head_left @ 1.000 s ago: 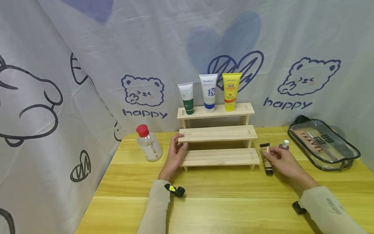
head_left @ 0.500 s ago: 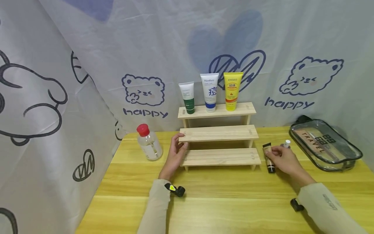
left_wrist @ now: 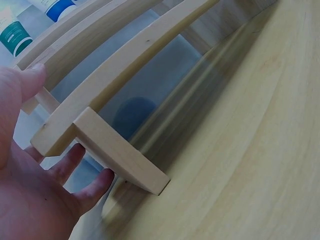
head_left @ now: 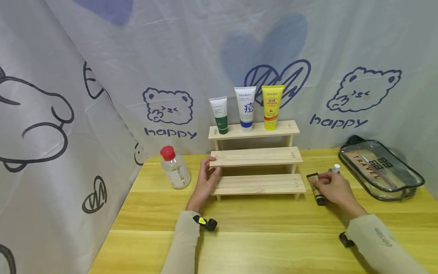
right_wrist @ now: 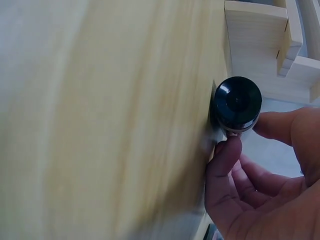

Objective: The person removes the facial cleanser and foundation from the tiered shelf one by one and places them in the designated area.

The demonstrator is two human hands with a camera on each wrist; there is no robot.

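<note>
In the head view my right hand [head_left: 334, 187] pinches a small beige-and-gold cosmetic tube [head_left: 315, 188] just right of the rack, its black cap toward me. The right wrist view shows that round cap [right_wrist: 237, 102] end-on, close to the tabletop, with thumb and forefinger at its sides. My left hand [head_left: 207, 180] holds the left end of the three-tier wooden display rack [head_left: 256, 156]. In the left wrist view its fingertips [left_wrist: 102, 182] lie beside a front leg. A green-and-white tube [head_left: 220, 118], a white-and-blue tube [head_left: 245, 110] and a yellow tube [head_left: 271, 108] stand on the top tier.
A clear bottle with a red cap [head_left: 175, 169] stands left of the rack. Behind my right hand, a small white-capped bottle [head_left: 336, 168] is partly hidden. A clear travel pouch [head_left: 381, 169] lies at the right, and a patterned curtain [head_left: 205, 45] hangs behind.
The small tube has shifted slightly right, its capped end swinging toward the right hand and its black end lowering toward the table. The left hand stays on the rack.
</note>
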